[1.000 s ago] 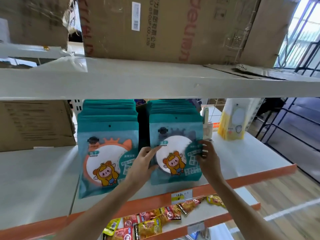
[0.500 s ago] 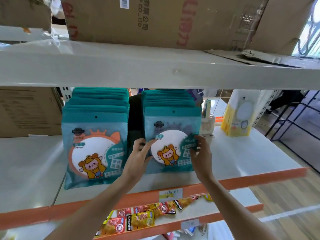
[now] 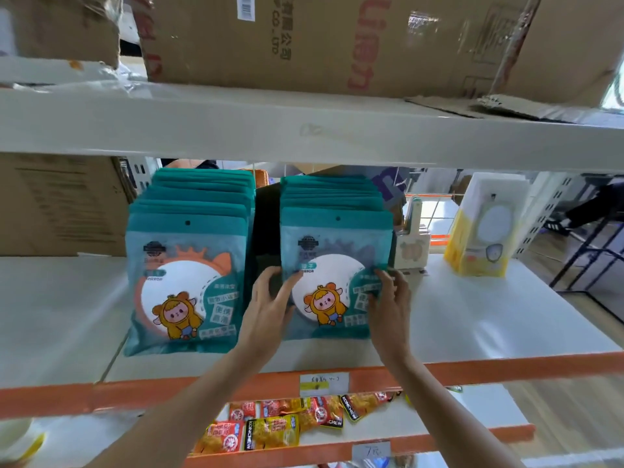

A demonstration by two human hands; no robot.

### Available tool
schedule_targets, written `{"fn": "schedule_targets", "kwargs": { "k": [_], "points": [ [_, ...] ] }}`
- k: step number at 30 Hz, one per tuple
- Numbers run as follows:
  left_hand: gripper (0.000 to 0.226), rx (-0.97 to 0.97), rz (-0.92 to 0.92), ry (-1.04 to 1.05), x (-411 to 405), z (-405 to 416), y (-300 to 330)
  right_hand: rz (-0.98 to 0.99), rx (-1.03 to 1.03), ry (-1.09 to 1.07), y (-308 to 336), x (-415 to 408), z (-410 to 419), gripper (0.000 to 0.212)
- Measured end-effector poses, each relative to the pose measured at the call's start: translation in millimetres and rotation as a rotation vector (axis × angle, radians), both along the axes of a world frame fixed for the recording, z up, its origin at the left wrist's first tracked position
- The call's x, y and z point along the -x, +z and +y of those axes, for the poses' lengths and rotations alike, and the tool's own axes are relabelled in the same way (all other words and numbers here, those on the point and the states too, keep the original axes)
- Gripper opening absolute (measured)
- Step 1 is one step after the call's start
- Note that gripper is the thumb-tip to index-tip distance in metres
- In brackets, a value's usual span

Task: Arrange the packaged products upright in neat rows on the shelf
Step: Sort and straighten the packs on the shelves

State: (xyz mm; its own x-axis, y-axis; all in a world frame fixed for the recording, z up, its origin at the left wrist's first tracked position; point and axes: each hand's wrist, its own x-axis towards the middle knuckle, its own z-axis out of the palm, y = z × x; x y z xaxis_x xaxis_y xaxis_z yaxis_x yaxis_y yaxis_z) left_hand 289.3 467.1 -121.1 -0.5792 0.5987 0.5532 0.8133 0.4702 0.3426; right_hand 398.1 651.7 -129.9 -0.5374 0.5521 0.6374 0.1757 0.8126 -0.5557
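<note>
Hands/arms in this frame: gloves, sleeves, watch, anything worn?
Nothing worn that shows. The left hand and right hand are bare, with no gloves, and no rings or watch can be seen. Both forearms are uncovered down to the bottom edge of the picture, so no sleeve shows. No markings, straps or cables on either arm.

On the front teal packet (image 3: pixel 334 275) of the right-hand row you can read "MIRROR" beneath a small teal tag; the Chinese print beside the cartoon figure is too blurred to make out. The front packet of the left-hand row (image 3: pixel 185 282) carries the same word, partly cut off, reading "MIRROR". On the big cardboard box (image 3: pixel 337 42) above, you see "CO., LTD" running sideways beside a barcode sticker, with large red characters that cannot be read. Down on the lower shelf, the snack packets (image 3: pixel 273 434) show "KONCHEW" on black strips. The handwritten price tag (image 3: pixel 324 384) on the orange shelf edge is illegible.
</note>
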Motion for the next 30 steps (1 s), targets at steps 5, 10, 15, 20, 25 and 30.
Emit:
{"fn": "schedule_targets", "kwargs": {
  "k": [5, 10, 15, 20, 25, 30],
  "points": [
    [0.076, 0.131, 0.255, 0.033, 1, 7, 0, -0.121, -0.375, 0.081, -13, -1, -1, 0.081],
    [0.071, 0.209, 0.273, 0.041, 3, 5, 1, -0.158, -0.374, 0.134, -11, -3, 2, 0.090],
    [0.079, 0.250, 0.269, 0.071, -2, 4, 3, -0.198, -0.401, 0.154, -8, -6, 4, 0.097],
    [0.090, 0.337, 0.321, 0.109, -10, -6, 1, -0.222, -0.368, 0.194, -4, -10, 2, 0.092],
    [0.086, 0.329, 0.359, 0.140, -18, -7, 3, -0.248, -0.397, 0.201, 3, -18, 2, 0.088],
    [0.059, 0.259, 0.407, 0.185, -29, -24, 1, -0.226, -0.347, 0.234, 15, -28, -8, 0.069]
  ]
}}
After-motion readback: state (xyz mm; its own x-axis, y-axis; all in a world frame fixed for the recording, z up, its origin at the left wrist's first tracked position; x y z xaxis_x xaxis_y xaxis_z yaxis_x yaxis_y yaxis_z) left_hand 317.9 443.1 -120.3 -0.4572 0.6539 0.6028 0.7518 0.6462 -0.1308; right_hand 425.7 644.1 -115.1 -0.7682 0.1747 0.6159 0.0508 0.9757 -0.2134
